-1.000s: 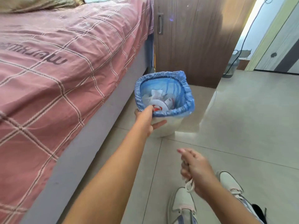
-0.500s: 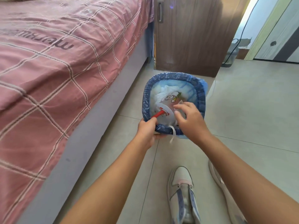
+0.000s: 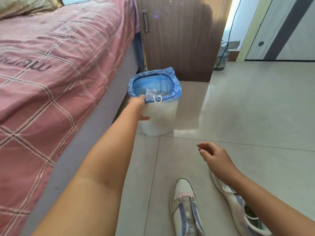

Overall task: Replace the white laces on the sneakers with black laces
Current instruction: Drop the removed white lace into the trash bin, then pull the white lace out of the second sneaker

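- Pale glossy floor tiles [image 3: 255, 116] are seen underfoot, crossed by thin dark grout lines.
- Two white sneakers with lilac trim are laid on the tiles nearest the viewer: one sneaker [image 3: 185, 206] below and left of the right hand, toe pointing away, its eyelets unlaced; the other sneaker [image 3: 238, 206] partly hidden under the right forearm.
- The right hand [image 3: 215, 155] is held above the floor, fingers loosely curled, nothing grasped.
- Farther out, the left hand [image 3: 139, 106] is closed around the near rim of a white bin [image 3: 160, 116] lined with a blue bag [image 3: 170, 74].
- A white lace [image 3: 157, 99] is draped over that rim, just right of the left hand.
- A bed [image 3: 59, 65] with a pink checked cover is seen left of the arm; a brown wardrobe [image 3: 179, 40] stands beyond the bin.
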